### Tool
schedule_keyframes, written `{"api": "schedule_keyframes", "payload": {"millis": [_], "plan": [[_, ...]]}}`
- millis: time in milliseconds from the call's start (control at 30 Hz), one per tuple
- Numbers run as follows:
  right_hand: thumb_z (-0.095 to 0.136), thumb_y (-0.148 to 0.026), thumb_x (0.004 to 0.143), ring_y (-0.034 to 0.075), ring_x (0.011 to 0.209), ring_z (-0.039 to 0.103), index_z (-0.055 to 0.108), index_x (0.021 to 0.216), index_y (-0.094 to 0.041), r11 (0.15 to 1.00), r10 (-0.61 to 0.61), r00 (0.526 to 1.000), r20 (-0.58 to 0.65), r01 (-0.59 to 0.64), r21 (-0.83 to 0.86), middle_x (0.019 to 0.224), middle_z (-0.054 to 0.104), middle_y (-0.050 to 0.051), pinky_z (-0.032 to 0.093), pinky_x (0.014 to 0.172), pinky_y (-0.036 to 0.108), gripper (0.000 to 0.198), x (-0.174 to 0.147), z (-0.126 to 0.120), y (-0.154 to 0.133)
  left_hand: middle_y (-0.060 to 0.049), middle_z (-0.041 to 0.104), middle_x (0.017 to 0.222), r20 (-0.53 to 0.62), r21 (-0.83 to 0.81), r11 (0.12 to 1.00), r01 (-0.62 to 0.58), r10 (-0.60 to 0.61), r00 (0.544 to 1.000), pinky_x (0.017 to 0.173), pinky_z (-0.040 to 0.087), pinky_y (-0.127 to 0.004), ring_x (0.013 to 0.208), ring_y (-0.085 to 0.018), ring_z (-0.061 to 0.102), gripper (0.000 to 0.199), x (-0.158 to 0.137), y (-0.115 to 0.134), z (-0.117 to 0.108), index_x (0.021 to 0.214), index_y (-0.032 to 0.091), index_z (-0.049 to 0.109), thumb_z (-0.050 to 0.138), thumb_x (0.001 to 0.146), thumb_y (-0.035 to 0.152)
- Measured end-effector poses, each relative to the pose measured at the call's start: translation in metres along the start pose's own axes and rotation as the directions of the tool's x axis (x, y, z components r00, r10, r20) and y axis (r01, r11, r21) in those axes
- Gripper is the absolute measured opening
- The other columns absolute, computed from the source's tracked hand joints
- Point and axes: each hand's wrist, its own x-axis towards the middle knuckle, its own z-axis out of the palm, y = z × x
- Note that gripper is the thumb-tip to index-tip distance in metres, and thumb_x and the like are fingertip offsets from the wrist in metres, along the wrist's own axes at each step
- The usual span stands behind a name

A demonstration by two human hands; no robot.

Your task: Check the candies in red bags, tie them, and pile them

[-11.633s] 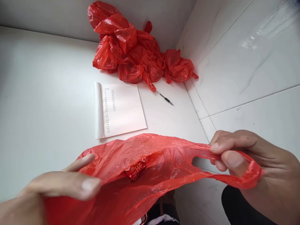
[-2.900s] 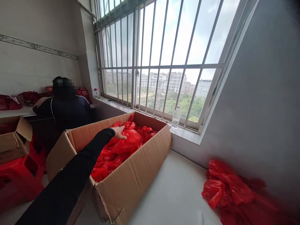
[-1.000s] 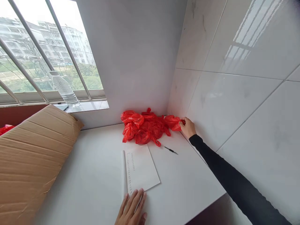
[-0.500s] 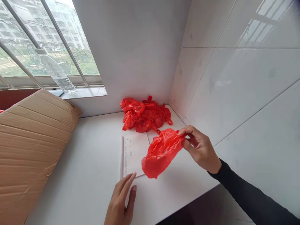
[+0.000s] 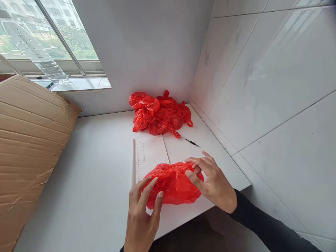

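Note:
A crumpled red plastic bag (image 5: 175,187) lies spread near the table's front edge, covering the lower part of an open notebook (image 5: 154,150). My left hand (image 5: 145,210) is at the bag's left end, its fingers apart and overlapping the plastic; whether they press on it I cannot tell. Over the right end is my right hand (image 5: 211,180), thumb and fingers apart, with the fingertips at the bag's upper edge. Rows of small handwriting run down the notebook page.
Against the back wall sits a pile of red plastic bags (image 5: 162,113), with a black pen (image 5: 193,142) in front of it. A cardboard box (image 5: 34,140) stands at the left. On the windowsill is a clear water bottle (image 5: 44,59). White tiles line the right wall.
My right hand has lowered the red bag onto the table and loosened its pinch. My left hand has moved up to the bag's left side. The pen has come into sight.

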Motion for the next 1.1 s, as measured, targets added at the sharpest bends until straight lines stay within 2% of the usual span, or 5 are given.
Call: {"api": "schedule_keyframes", "payload": {"millis": [400,567,667,867,1100], "plan": [[0.055,-0.024,0.101,0.017,0.083,0.062,0.061,0.101,-0.024,0.999,-0.010,0.994,0.110,0.004,0.053,0.089,0.067,-0.002,0.029,0.119,0.056,0.006,-0.003,-0.001,0.015,-0.003,0.060,0.085,-0.040,0.061,0.998,-0.031,0.034,0.999,0.078,0.049,-0.038,0.085,-0.022,0.056,0.013,0.019,-0.004,-0.007,0.102,0.028,0.071,0.060,0.095,0.032],[0.053,-0.033,0.100,0.028,0.115,0.056,0.060,0.106,-0.025,0.972,0.233,0.968,-0.095,-0.228,0.062,0.115,0.064,0.007,0.049,0.100,0.050,0.012,-0.012,-0.023,0.032,-0.001,0.070,0.101,-0.171,-0.164,0.890,0.425,-0.450,0.877,0.075,0.051,-0.035,0.092,-0.023,0.065,0.025,0.020,-0.004,-0.041,0.101,0.029,0.068,0.063,0.089,0.050],[0.053,-0.031,0.098,0.028,0.129,0.049,0.054,0.127,-0.028,0.963,0.254,0.965,-0.065,-0.245,0.115,0.135,0.055,0.007,0.046,0.106,0.050,0.029,-0.016,-0.025,0.028,-0.002,0.064,0.129,-0.152,-0.207,0.933,0.295,-0.329,0.932,0.102,0.047,-0.042,0.114,-0.026,0.062,0.042,0.022,0.010,-0.047,0.128,0.033,0.061,0.065,0.089,0.046],[0.055,-0.020,0.097,0.027,0.130,0.047,0.050,0.135,-0.028,0.991,-0.118,0.977,-0.175,0.126,0.034,0.132,0.058,0.007,0.037,0.115,0.051,0.040,-0.008,-0.023,-0.013,-0.005,0.062,0.109,-0.154,-0.042,0.998,0.038,-0.044,0.987,0.082,0.053,-0.035,0.102,-0.023,0.061,0.028,0.028,0.030,-0.034,0.118,0.029,0.068,0.065,0.091,0.032],[0.041,-0.013,0.104,0.021,0.085,0.057,0.061,0.108,-0.015,0.918,-0.388,0.914,0.115,0.395,-0.041,0.090,0.065,0.005,0.048,0.089,0.042,0.021,0.002,-0.011,-0.020,-0.003,0.058,0.100,-0.337,0.012,1.000,0.018,-0.013,0.941,0.070,0.046,-0.029,0.082,-0.015,0.056,0.024,0.017,0.040,-0.051,0.112,0.030,0.076,0.069,0.090,0.023]]}}
